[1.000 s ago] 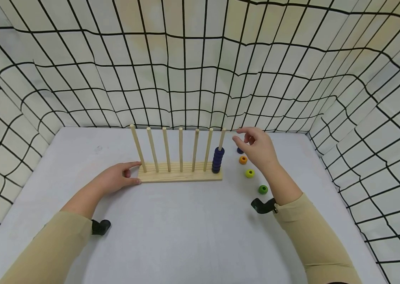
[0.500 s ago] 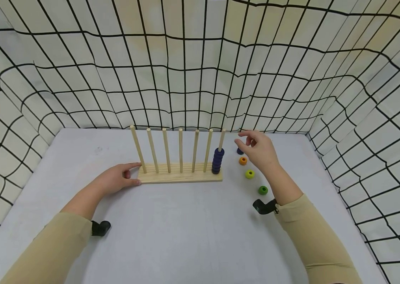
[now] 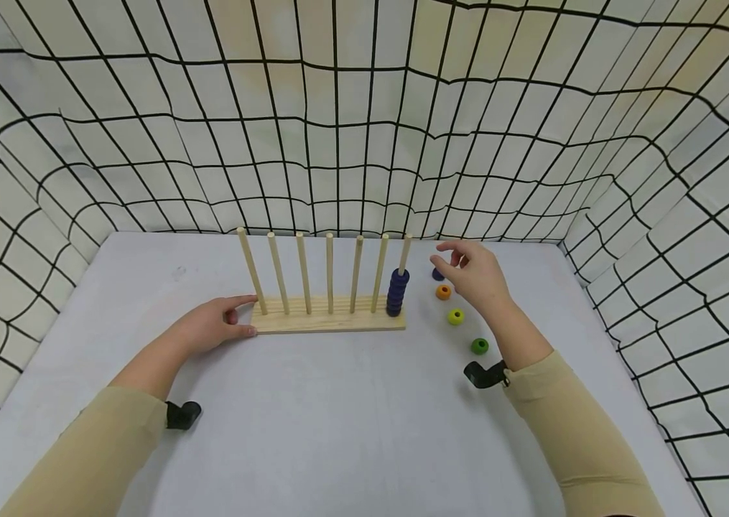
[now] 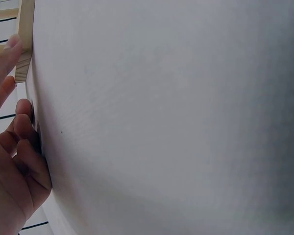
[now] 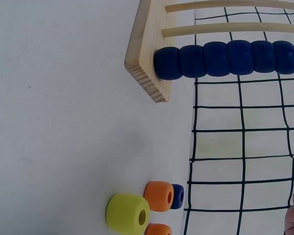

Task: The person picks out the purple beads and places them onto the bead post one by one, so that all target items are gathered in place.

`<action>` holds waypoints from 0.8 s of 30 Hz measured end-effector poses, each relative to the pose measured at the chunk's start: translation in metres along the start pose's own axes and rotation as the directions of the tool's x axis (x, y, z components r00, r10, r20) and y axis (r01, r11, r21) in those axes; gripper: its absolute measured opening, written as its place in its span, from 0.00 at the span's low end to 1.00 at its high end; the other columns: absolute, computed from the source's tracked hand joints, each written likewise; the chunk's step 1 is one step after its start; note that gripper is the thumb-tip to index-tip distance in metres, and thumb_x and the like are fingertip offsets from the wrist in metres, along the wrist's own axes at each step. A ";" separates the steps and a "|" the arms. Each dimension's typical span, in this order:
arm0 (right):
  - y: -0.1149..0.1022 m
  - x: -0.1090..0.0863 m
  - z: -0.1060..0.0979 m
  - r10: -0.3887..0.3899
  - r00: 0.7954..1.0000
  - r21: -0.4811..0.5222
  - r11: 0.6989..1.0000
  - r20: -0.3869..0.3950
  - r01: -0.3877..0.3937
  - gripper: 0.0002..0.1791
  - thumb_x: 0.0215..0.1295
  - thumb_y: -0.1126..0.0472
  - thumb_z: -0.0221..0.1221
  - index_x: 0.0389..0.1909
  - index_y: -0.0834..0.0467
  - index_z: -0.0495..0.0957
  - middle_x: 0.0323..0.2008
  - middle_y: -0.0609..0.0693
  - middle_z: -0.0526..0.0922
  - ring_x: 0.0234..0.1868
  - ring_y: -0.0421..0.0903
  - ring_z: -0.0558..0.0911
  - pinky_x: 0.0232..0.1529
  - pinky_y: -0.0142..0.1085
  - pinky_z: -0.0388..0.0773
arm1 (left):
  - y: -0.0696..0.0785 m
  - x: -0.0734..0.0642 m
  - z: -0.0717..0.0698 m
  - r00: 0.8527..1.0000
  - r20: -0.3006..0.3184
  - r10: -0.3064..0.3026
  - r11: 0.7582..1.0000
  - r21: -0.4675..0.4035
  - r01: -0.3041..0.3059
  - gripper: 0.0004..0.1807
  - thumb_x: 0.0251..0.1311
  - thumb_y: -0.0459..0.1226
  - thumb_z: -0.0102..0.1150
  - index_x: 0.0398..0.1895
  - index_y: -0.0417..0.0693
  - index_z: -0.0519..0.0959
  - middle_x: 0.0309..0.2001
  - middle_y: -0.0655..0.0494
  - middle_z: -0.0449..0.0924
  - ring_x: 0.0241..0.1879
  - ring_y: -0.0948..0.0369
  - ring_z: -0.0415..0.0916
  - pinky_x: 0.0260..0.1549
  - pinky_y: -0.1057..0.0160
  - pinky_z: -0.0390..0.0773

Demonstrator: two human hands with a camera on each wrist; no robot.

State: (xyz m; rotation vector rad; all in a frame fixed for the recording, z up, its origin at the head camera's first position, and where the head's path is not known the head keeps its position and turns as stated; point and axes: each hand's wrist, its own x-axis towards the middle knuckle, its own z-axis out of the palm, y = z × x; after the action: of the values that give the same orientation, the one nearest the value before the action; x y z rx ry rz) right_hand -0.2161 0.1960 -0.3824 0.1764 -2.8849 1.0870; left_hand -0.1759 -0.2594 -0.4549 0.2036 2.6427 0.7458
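Note:
A wooden peg rack point(image 3: 332, 323) with several upright dowels stands toward the back of the table. Several dark blue beads point(image 5: 216, 58) are stacked on its rightmost dowel; the other dowels are bare. My left hand point(image 3: 205, 327) holds the rack's left end between thumb and index finger, its other fingers curled against the table in the left wrist view. To the right of the rack, my right hand point(image 3: 477, 271) hovers with thumb and index finger apart and nothing between them. Below those fingertips lies a loose blue bead point(image 3: 438, 274), partly hidden by the hand.
Nearer the front lie an orange bead point(image 3: 444, 292), a yellow bead point(image 3: 455, 317) and a green bead point(image 3: 480, 346). Another orange bead point(image 5: 158, 229) shows in the right wrist view. Black netting point(image 3: 338, 143) over white walls encloses the table's back and sides.
My right hand has drifted slightly to the right and toward me, away from the rack, its fingers still apart. The left hand, rack and beads stay where they were.

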 end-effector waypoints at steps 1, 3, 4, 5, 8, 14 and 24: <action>0.000 0.000 0.000 0.002 1.000 -0.009 1.000 0.005 -0.002 0.21 0.68 0.45 0.61 0.56 0.52 0.80 0.36 0.50 0.72 0.25 0.50 0.75 0.27 0.40 0.73 | 0.000 0.000 0.000 1.000 -0.001 -0.003 1.000 0.001 0.003 0.41 0.60 0.52 0.67 0.74 0.49 0.64 0.33 0.51 0.68 0.32 0.56 0.64 0.32 0.57 0.63; 0.001 0.001 0.001 0.005 1.000 -0.033 0.999 0.015 -0.004 0.21 0.68 0.46 0.61 0.56 0.52 0.80 0.36 0.50 0.72 0.27 0.50 0.75 0.27 0.39 0.72 | -0.001 0.001 0.000 1.000 -0.002 0.000 1.000 0.002 0.000 0.42 0.60 0.53 0.66 0.74 0.49 0.64 0.33 0.51 0.68 0.32 0.56 0.64 0.32 0.57 0.63; 0.002 0.002 0.001 0.004 1.000 -0.051 0.999 0.021 -0.003 0.21 0.68 0.46 0.61 0.56 0.52 0.80 0.35 0.50 0.72 0.29 0.50 0.75 0.28 0.39 0.72 | -0.001 0.001 0.000 1.000 -0.001 0.001 1.000 0.004 -0.001 0.42 0.60 0.53 0.66 0.74 0.48 0.64 0.33 0.51 0.68 0.32 0.56 0.64 0.32 0.57 0.63; 0.003 0.002 0.002 0.003 1.000 -0.072 0.997 0.026 -0.001 0.21 0.68 0.46 0.61 0.56 0.51 0.80 0.35 0.50 0.73 0.31 0.49 0.74 0.28 0.39 0.71 | -0.001 0.001 0.000 1.000 -0.001 0.003 1.000 0.004 -0.003 0.42 0.60 0.53 0.66 0.74 0.48 0.64 0.33 0.51 0.68 0.32 0.56 0.64 0.32 0.57 0.63; 0.006 0.004 0.003 -0.003 0.999 -0.130 0.992 0.045 0.009 0.21 0.69 0.46 0.61 0.57 0.52 0.80 0.35 0.50 0.73 0.36 0.49 0.72 0.30 0.40 0.69 | -0.002 0.001 0.000 1.000 0.000 0.002 1.000 0.007 -0.002 0.42 0.60 0.53 0.66 0.74 0.49 0.64 0.33 0.51 0.68 0.32 0.56 0.64 0.32 0.57 0.63; 0.015 0.008 0.006 0.007 0.996 -0.200 0.980 0.092 0.011 0.23 0.69 0.46 0.60 0.59 0.54 0.80 0.35 0.51 0.74 0.35 0.50 0.71 0.30 0.40 0.67 | -0.001 0.000 0.000 1.000 0.000 -0.004 1.000 0.005 0.004 0.42 0.60 0.53 0.66 0.74 0.49 0.64 0.33 0.51 0.68 0.32 0.56 0.64 0.32 0.56 0.63; 0.034 0.013 0.014 0.053 0.988 -0.244 0.970 0.145 -0.016 0.24 0.68 0.45 0.61 0.60 0.52 0.79 0.38 0.52 0.75 0.33 0.50 0.71 0.30 0.40 0.67 | 0.001 0.000 -0.001 1.000 0.008 -0.004 1.000 -0.001 0.004 0.43 0.59 0.54 0.67 0.74 0.48 0.64 0.33 0.52 0.68 0.32 0.56 0.64 0.32 0.57 0.63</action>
State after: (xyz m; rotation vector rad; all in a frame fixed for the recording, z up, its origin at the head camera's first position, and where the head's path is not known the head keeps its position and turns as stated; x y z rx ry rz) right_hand -0.2334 0.2112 -0.4135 0.2058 -3.1340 0.7443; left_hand -0.1764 -0.2586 -0.4540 0.2002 2.6347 0.7437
